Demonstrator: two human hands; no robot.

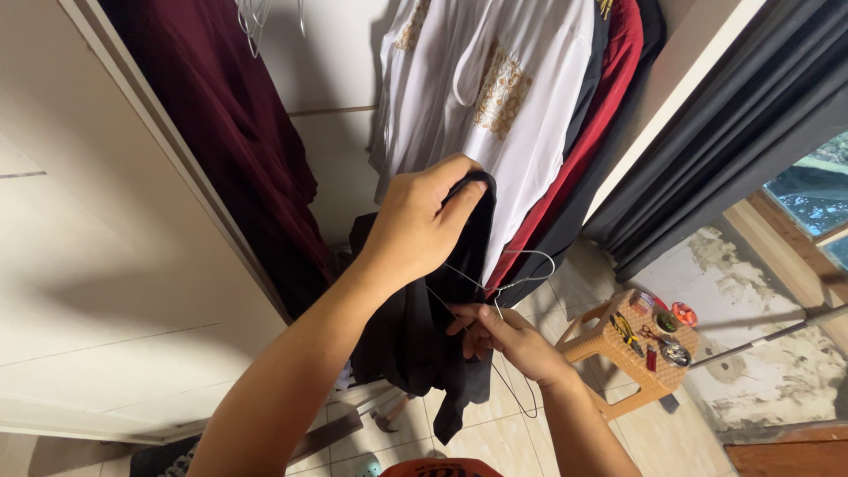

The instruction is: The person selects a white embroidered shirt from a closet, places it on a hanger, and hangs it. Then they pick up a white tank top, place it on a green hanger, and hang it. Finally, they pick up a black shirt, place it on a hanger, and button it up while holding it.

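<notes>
My left hand is raised in front of an open wardrobe and grips the top of a black garment that hangs down below it. My right hand sits lower and pinches a thin wire hanger, whose hook curves up to the right and whose lower loop dangles beside my wrist. The hanger's wire runs into the black cloth. Just behind my left hand hangs a white shirt with gold embroidery.
A dark maroon garment hangs at the left inside the wardrobe, and red and black clothes hang behind the white shirt. A tan woven stool with small items stands on the tiled floor at right. Dark curtains hang beside a window.
</notes>
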